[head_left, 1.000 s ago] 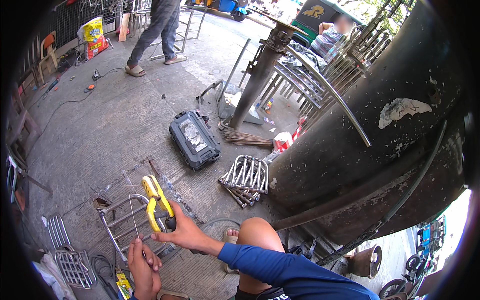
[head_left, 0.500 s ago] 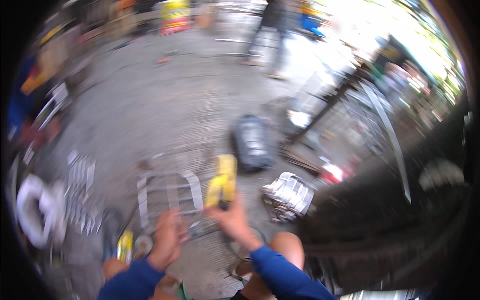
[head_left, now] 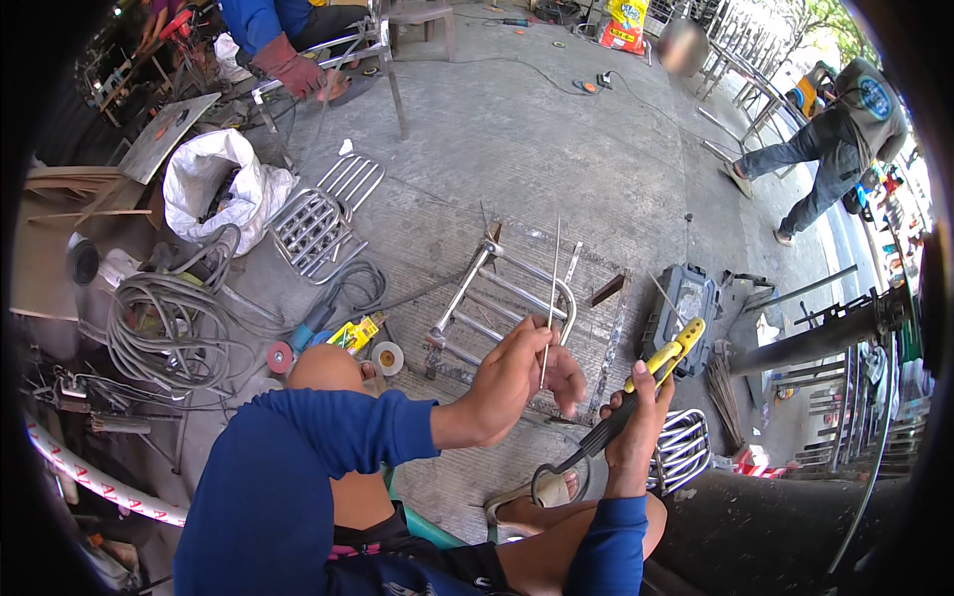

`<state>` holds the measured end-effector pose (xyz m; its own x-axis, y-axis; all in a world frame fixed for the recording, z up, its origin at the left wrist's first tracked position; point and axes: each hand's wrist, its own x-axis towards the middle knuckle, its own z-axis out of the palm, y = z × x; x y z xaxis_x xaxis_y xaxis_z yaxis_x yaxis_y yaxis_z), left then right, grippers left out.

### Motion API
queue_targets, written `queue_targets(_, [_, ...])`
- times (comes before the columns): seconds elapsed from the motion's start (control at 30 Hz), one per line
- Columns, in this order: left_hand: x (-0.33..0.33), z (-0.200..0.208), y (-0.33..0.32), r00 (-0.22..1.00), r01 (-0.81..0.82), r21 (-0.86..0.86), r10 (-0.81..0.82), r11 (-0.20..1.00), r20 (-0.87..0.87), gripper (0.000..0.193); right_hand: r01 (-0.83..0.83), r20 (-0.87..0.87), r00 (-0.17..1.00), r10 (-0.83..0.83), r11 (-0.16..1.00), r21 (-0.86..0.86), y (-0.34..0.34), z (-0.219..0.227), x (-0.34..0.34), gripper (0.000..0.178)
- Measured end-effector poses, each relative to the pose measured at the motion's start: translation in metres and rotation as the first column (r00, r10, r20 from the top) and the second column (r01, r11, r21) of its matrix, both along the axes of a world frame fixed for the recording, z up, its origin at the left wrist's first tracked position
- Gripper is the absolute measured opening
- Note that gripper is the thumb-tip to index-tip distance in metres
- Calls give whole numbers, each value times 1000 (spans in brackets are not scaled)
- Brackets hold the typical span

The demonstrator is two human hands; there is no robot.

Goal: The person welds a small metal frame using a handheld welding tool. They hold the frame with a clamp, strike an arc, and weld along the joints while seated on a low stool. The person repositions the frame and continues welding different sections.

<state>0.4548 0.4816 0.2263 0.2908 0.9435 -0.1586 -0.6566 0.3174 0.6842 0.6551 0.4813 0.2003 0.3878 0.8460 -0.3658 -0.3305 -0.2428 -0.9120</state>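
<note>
My left hand (head_left: 509, 385) pinches a thin welding rod (head_left: 553, 298) that stands nearly upright; its other fingers are loosely spread. In my right hand (head_left: 636, 427) is a yellow electrode holder (head_left: 676, 355) with a black grip and a cable, its head tilted up and to the right. A thin straight line rises from the holder's head, perhaps another rod in its jaws. Beyond my left hand, a frame of shiny metal tubes (head_left: 462, 300) lies on the concrete floor. I cannot tell whether the rod touches the frame.
A dark toolbox (head_left: 686, 303) and a bent-tube rack (head_left: 681, 449) lie to the right. Leftward are coiled cable (head_left: 164, 323), a white sack (head_left: 214, 184), metal racks (head_left: 316, 233) and a yellow packet (head_left: 355, 335). A gloved co-worker (head_left: 288, 65) sits beyond; another person (head_left: 825, 149) is far right.
The view has swung left, and its blur has gone. Both hands now appear farther right in the picture. The electrode holder has gone from upright to leaning right.
</note>
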Motion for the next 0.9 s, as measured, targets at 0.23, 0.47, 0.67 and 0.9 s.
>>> queue_targets(0.23, [-4,103,-62,895,28,310,-162,950,415,24,-11,16,1000,10,998,69,-10,13,7,82])
queue_targets(0.47, [13,164,-147,889,-53,438,-158,897,430,19,24,-49,999,-19,992,123,-33,23,9,76])
queue_targets(0.67, [15,149,-149,890,-129,869,-332,477,314,24,32,-65,998,-22,989,144,-52,25,22,71])
queue_targets(0.9, [15,164,-170,956,-68,953,-254,294,146,31,53,-75,996,-41,984,167,-59,26,29,70])
